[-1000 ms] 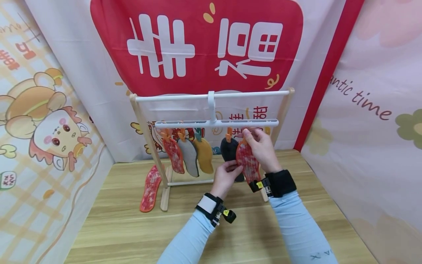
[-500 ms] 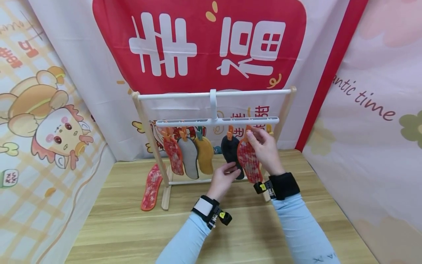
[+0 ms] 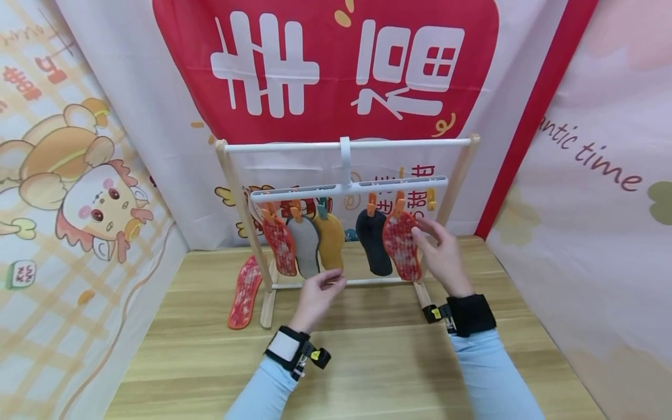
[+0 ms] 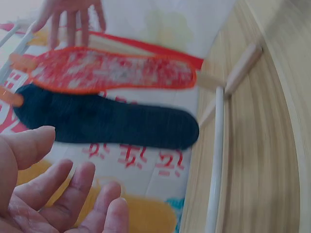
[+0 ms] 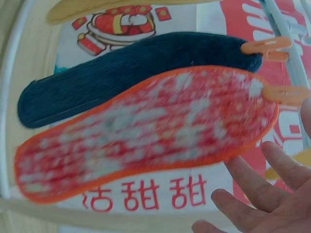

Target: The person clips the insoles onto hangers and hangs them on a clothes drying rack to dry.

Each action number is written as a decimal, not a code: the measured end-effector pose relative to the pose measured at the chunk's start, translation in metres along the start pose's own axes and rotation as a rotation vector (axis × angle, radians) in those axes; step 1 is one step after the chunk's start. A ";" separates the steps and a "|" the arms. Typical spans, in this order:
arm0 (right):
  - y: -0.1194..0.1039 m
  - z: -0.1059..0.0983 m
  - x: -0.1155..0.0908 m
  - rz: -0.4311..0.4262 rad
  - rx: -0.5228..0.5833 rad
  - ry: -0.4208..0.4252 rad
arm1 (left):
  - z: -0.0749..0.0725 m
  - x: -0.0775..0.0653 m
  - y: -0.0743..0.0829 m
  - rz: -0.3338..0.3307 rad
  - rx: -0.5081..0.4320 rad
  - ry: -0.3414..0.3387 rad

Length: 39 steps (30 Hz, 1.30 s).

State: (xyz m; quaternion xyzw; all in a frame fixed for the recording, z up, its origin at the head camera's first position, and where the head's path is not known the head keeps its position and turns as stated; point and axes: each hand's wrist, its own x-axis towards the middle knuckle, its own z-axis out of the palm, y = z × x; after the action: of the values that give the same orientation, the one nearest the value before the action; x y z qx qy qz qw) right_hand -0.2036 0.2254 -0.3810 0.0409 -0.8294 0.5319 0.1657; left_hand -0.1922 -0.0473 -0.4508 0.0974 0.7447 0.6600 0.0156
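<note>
From a white hanger (image 3: 310,192) several insoles hang by clothespins. On its right half are a black insole (image 3: 374,245) and a red-and-white insole (image 3: 401,248), the latter under an orange clothespin (image 5: 285,95). My right hand (image 3: 443,256) is beside that red insole's right edge, fingers spread and holding nothing; whether a fingertip touches it I cannot tell. Lower left, my left hand (image 3: 317,294) has loosely bent fingers with nothing in them, by the bottom of the mustard insole (image 3: 331,242). A grey insole (image 3: 305,248) and another red insole (image 3: 279,246) hang further left.
A wood-and-white rack (image 3: 278,147) carries the hanger. A loose red insole (image 3: 245,294) lies on the wooden table (image 3: 367,356) by the rack's left foot. A yellow clothespin (image 3: 431,198) at the hanger's right end holds nothing. Printed cloth walls stand on three sides.
My right hand has come off the orange clothespin and moved down and right. My left hand has drawn away from the red and black insoles, leftward. The hanger now tilts, right end higher.
</note>
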 end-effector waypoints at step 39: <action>0.106 -0.022 -0.116 0.239 -0.193 -0.022 | -0.226 -0.006 -0.116 -0.425 0.316 0.284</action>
State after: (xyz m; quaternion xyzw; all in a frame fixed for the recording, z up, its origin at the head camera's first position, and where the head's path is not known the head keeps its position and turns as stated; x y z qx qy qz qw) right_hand -0.1151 0.2786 -0.5015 -0.0682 -0.8774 0.4653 0.0951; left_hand -0.2347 -0.2822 -0.5369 -0.1527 0.8367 0.5249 0.0339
